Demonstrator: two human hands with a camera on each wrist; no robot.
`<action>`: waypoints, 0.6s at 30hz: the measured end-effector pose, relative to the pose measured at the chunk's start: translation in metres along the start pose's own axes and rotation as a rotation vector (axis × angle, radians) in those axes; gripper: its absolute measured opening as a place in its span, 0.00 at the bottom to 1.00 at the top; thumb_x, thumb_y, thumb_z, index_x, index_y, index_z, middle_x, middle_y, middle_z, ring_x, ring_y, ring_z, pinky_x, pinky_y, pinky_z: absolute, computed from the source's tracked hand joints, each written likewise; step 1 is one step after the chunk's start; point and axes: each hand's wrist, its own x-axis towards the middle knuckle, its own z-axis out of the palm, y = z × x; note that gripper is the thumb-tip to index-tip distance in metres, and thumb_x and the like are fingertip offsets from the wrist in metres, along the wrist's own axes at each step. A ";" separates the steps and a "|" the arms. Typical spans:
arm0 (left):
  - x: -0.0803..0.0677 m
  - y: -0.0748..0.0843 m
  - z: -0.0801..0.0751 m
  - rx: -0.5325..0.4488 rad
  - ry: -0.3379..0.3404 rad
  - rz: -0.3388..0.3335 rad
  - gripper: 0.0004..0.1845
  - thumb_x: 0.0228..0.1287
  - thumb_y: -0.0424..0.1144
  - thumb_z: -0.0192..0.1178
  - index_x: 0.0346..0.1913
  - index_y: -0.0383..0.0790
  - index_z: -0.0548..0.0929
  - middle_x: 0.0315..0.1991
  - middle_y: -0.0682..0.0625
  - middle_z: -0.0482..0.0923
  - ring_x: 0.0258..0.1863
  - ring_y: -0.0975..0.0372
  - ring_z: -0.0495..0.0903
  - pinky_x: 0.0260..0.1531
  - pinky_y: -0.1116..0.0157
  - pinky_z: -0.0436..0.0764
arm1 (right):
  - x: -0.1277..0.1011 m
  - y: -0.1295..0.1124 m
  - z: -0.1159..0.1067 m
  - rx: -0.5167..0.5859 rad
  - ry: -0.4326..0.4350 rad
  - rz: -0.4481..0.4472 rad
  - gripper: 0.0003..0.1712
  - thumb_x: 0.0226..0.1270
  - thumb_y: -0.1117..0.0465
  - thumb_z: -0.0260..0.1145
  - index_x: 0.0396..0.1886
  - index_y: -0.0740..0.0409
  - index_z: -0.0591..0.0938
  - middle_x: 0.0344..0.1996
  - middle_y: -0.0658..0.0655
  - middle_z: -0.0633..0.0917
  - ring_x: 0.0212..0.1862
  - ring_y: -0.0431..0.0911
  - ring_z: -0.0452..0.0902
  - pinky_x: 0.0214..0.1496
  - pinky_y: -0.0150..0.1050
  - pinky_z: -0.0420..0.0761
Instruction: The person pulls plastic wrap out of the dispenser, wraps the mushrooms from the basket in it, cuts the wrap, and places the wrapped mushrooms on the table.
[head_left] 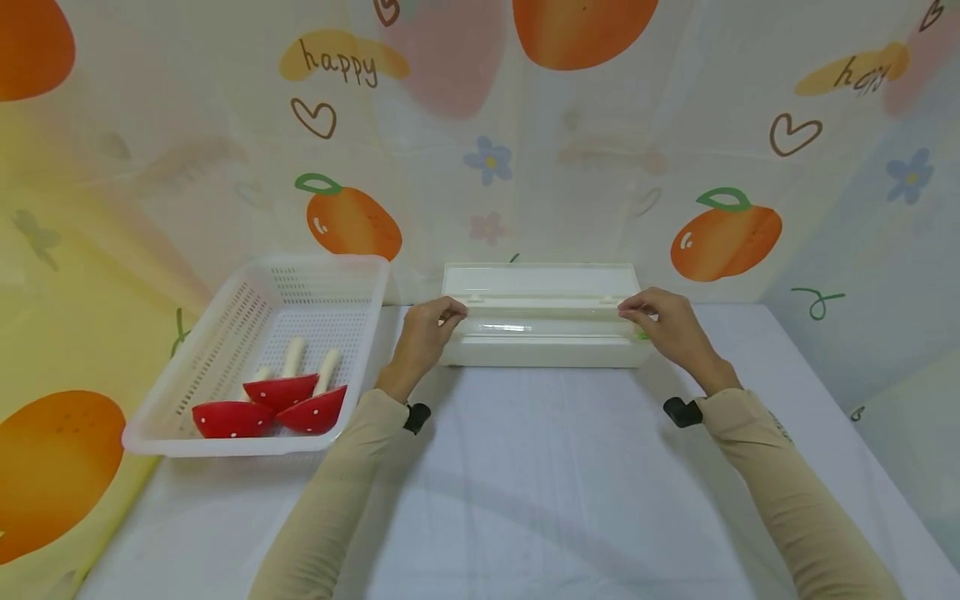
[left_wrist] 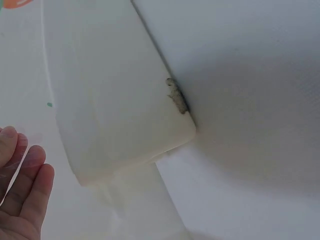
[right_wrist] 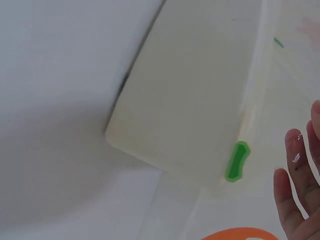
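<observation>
A white cling film dispenser [head_left: 540,355] sits at the back of the table, its lid [head_left: 540,277] raised. Clear cling film [head_left: 517,327] shows glossy inside it. My left hand [head_left: 422,340] pinches the film at the left end, between thumb and fingers; in the left wrist view a transparent edge crosses the left fingers [left_wrist: 34,187]. At the right end my right hand [head_left: 675,332] pinches the film's other side, and shiny bits of film show on a right finger [right_wrist: 297,155]. A green slider [right_wrist: 238,161] sits at the dispenser's right end.
A white perforated basket [head_left: 255,447] stands left of the dispenser, holding several red, white-dotted mushroom-like pieces [head_left: 234,419] with pale stems. White cloth [head_left: 540,483] covers the table. A fruit-printed curtain [head_left: 570,192] hangs behind.
</observation>
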 end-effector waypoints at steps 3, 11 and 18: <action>0.001 0.001 -0.001 0.002 0.022 0.014 0.04 0.61 0.27 0.66 0.38 0.31 0.87 0.34 0.42 0.88 0.34 0.54 0.85 0.38 0.59 0.84 | 0.002 -0.001 -0.002 -0.003 0.014 -0.011 0.07 0.57 0.73 0.71 0.37 0.66 0.86 0.33 0.61 0.88 0.37 0.55 0.85 0.40 0.19 0.71; 0.008 0.009 -0.009 -0.002 0.067 0.051 0.04 0.61 0.26 0.66 0.38 0.30 0.87 0.33 0.42 0.88 0.33 0.53 0.86 0.38 0.59 0.84 | 0.007 -0.004 -0.010 0.001 0.054 -0.048 0.08 0.56 0.74 0.72 0.36 0.66 0.86 0.32 0.61 0.87 0.36 0.55 0.84 0.40 0.16 0.69; 0.014 0.014 -0.016 -0.004 0.087 0.058 0.03 0.62 0.27 0.65 0.37 0.33 0.87 0.34 0.42 0.88 0.34 0.53 0.85 0.39 0.58 0.83 | 0.011 -0.011 -0.018 -0.003 0.059 -0.035 0.07 0.58 0.72 0.71 0.37 0.67 0.86 0.33 0.63 0.87 0.37 0.57 0.84 0.41 0.15 0.68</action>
